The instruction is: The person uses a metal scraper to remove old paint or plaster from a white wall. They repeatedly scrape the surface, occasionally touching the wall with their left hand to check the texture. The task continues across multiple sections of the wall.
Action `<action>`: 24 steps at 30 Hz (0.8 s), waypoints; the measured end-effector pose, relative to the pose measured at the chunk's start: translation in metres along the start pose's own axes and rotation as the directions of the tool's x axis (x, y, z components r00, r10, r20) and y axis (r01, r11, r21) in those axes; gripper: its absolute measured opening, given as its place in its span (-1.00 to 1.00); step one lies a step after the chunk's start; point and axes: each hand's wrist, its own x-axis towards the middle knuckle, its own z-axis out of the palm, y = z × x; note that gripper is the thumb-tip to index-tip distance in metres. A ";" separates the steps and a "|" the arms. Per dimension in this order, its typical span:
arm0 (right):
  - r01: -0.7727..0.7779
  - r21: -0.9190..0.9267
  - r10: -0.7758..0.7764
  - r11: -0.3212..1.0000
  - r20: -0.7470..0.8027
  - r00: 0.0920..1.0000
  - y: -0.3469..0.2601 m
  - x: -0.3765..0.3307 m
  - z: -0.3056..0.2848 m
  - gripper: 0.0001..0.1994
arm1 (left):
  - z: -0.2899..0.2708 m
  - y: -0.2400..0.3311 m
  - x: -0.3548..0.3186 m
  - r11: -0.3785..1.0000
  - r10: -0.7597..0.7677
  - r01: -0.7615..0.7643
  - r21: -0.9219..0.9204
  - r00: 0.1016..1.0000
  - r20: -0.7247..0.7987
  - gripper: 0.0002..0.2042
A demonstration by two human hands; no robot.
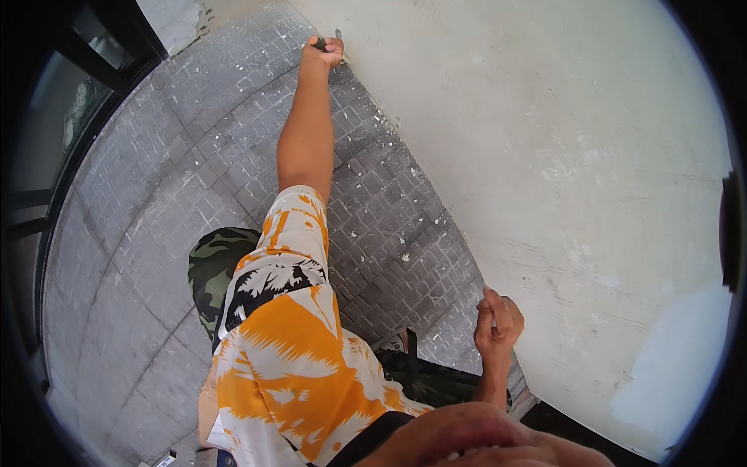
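While the left grip [330, 53] holds one dark object [320, 45], the right grip [499, 322] curls, contents unclear.

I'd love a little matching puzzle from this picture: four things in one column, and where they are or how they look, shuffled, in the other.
Things:
1. the person's bare left hand
2. the person's bare right hand
3. broad, off-white, flat wall
4. gray, block-patterned paving

Places and states:
A. curled, lower in the picture, right of centre
B. dotted with scattered white specks
C. gripping a small dark object near the top
D. fills most of the picture's right side

Pairs: 1-C, 2-A, 3-D, 4-B
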 end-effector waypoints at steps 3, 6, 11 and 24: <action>0.066 0.033 -0.066 0.997 -0.012 0.998 -0.002 -0.001 0.000 -0.72 | 0.002 0.001 -0.008 0.990 0.079 -0.080 0.115 0.997 0.019 -0.73; 0.057 0.019 -0.057 0.998 -0.002 0.998 -0.001 -0.002 0.002 -0.72 | 0.015 -0.004 -0.006 0.976 -0.034 -0.004 0.217 0.984 0.173 -0.82; 0.083 0.024 -0.082 0.996 -0.025 0.996 0.002 -0.008 0.003 -0.71 | 0.025 -0.023 0.001 0.960 0.171 -0.150 0.238 0.983 -0.071 -0.87; 0.047 -0.036 -0.046 0.998 0.025 0.999 0.001 -0.012 0.004 -0.70 | -0.072 -0.054 -0.063 0.681 0.089 -0.132 0.720 0.991 0.098 -0.86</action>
